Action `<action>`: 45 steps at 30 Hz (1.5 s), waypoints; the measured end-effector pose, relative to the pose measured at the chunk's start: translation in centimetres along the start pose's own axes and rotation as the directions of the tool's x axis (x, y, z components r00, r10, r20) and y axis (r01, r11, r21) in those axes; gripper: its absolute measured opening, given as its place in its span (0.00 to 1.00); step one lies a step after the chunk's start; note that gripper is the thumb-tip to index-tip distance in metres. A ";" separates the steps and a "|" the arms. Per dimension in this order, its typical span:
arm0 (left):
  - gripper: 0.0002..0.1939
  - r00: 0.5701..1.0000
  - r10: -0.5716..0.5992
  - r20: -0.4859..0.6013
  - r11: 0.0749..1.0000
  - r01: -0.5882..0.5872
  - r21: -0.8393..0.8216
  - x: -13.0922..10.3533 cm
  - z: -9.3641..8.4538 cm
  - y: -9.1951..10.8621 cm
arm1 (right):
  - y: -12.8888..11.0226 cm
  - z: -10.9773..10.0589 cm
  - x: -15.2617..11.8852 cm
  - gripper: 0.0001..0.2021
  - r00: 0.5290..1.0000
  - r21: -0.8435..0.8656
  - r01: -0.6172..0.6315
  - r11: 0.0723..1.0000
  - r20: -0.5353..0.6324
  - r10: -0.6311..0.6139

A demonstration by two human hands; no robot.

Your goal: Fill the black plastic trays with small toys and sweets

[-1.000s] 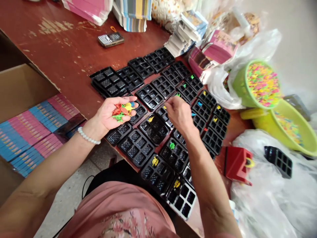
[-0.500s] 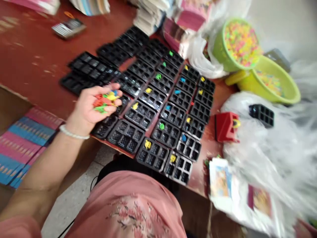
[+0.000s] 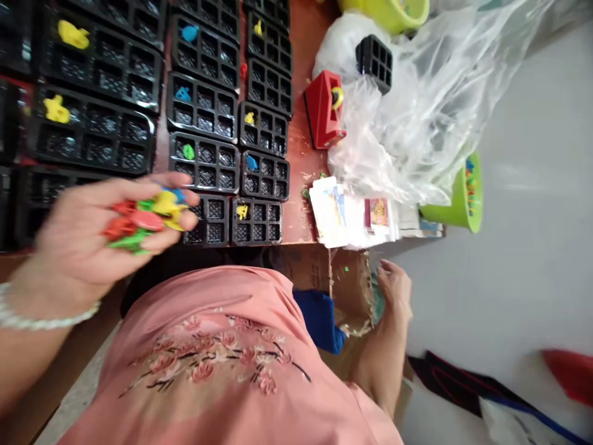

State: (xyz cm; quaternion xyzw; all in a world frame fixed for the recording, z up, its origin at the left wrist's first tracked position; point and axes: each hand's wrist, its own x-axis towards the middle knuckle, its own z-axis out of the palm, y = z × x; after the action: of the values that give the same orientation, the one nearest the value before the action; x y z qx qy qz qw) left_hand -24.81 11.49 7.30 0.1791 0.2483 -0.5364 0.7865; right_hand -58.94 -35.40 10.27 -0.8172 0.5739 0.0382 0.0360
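On my left hand (image 3: 102,228), palm up with fingers curled, lies a pile of small red, green, yellow and blue plastic pieces (image 3: 147,221). Beneath and beyond it, black trays with square compartments (image 3: 204,111) stand in rows on the red table (image 3: 301,216). Several trays hold one small coloured piece in a corner compartment, such as a yellow piece (image 3: 241,212). My right hand (image 3: 395,285) is off the table's edge at the right, above a cardboard box (image 3: 349,278). Its fingers are bent, and whatever they hold, if anything, cannot be made out.
A red tape dispenser (image 3: 319,111) stands right of the trays, beside clear plastic bags (image 3: 407,123) with a small black tray (image 3: 376,63) on them. Printed cards (image 3: 327,207) lie at the table edge. A green tub (image 3: 456,204) and a yellow-green basin (image 3: 393,12) are farther off.
The view has swung right and closer to the table edge. My right hand has come into view beside the box. My left hand still carries the coloured pieces.
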 end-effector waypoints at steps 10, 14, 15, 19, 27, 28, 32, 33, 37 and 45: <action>0.15 0.995 0.087 0.044 0.985 -0.093 0.149 2.8 4.0 -4.1 | -27.8 1.1 -12.4 0.17 0.105 0.413 0.910 -0.039 -0.320 -0.941; 0.16 0.983 0.165 0.083 0.979 -0.173 0.107 1.4 2.3 -4.0 | -32.7 2.4 -14.8 0.20 -0.140 0.393 0.890 -0.229 -0.241 -0.960; 0.17 0.980 0.172 0.097 0.978 -0.181 0.099 1.1 1.8 -3.8 | -33.3 2.6 -14.9 0.19 -0.164 0.385 0.888 -0.249 -0.241 -0.957; 0.18 0.962 0.231 0.145 0.969 -0.241 0.050 0.2 -0.4 -3.1 | -35.5 3.4 -15.1 0.16 -0.266 0.342 0.863 -0.373 -0.320 -0.909; 0.16 0.915 0.345 0.209 0.938 -0.346 -0.031 -2.0 -3.1 -0.4 | -40.4 4.7 -17.3 0.10 -0.264 0.417 0.791 -0.448 -0.428 -0.864; 0.15 0.910 0.357 0.211 0.933 -0.356 -0.042 -2.2 -3.3 0.0 | -40.9 4.7 -17.6 0.09 -0.248 0.451 0.778 -0.437 -0.418 -0.874; 0.16 0.895 0.427 0.129 0.904 -0.419 -0.083 -3.4 -3.8 1.8 | -43.1 4.2 -18.4 0.07 -0.224 0.543 0.729 -0.417 -0.387 -0.895; 0.17 0.891 0.443 0.099 0.896 -0.436 -0.089 -3.9 -3.8 2.2 | -43.6 4.1 -18.5 0.06 -0.215 0.550 0.726 -0.412 -0.388 -0.896; 0.15 0.836 0.547 -0.040 0.832 -0.549 -0.076 -6.4 -4.2 4.0 | -45.6 4.8 -19.0 0.04 -0.132 0.570 0.742 -0.353 -0.393 -0.910; 0.15 0.651 0.711 -0.266 0.685 -0.727 0.054 -10.7 -6.1 5.7 | -48.4 8.5 -19.5 0.07 -0.238 0.458 0.815 -0.356 -0.296 -0.925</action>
State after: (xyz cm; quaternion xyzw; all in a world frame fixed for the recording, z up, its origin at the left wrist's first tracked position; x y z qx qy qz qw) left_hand -23.93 24.92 8.69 0.3101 0.2754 -0.1445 0.8984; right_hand -20.22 0.12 4.57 -0.8899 -0.3106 -0.0731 0.3260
